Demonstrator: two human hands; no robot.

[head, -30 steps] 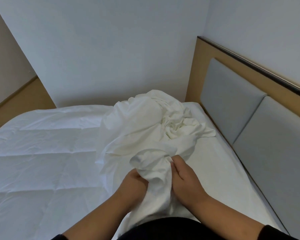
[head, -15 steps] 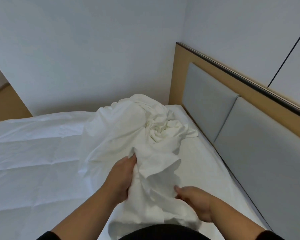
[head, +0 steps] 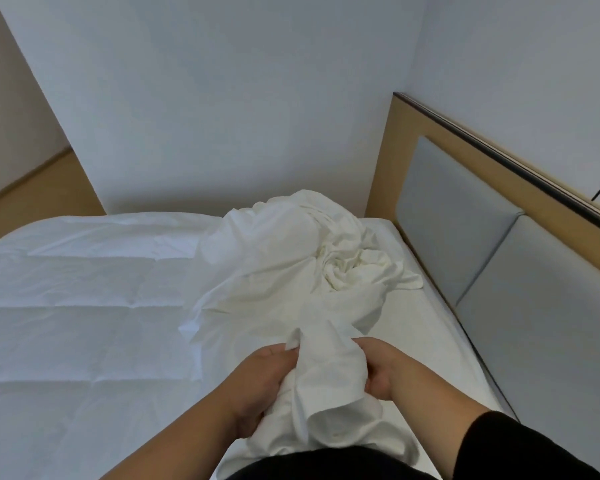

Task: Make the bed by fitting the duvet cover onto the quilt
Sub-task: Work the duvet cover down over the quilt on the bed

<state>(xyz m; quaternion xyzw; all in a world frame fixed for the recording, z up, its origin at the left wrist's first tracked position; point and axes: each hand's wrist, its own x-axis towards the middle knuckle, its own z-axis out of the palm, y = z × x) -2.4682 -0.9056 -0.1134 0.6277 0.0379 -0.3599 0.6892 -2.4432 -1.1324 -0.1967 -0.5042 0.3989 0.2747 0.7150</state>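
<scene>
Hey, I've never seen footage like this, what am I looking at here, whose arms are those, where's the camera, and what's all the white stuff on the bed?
There is no machine here. The camera sits on a person's head and looks forward and down, so the two bare arms reaching in from the bottom are that person's own. There is only this one view.

The flat white layer with stitched squares, spread over the bed, is the quilt. The crumpled white heap on top of it, near the padded headboard, is the duvet cover.

A bunched part of that cover runs down towards the person. The left hand grips it from one side and the right hand from the other, fingers curled into the cloth. The cover is not yet on the quilt.
</scene>
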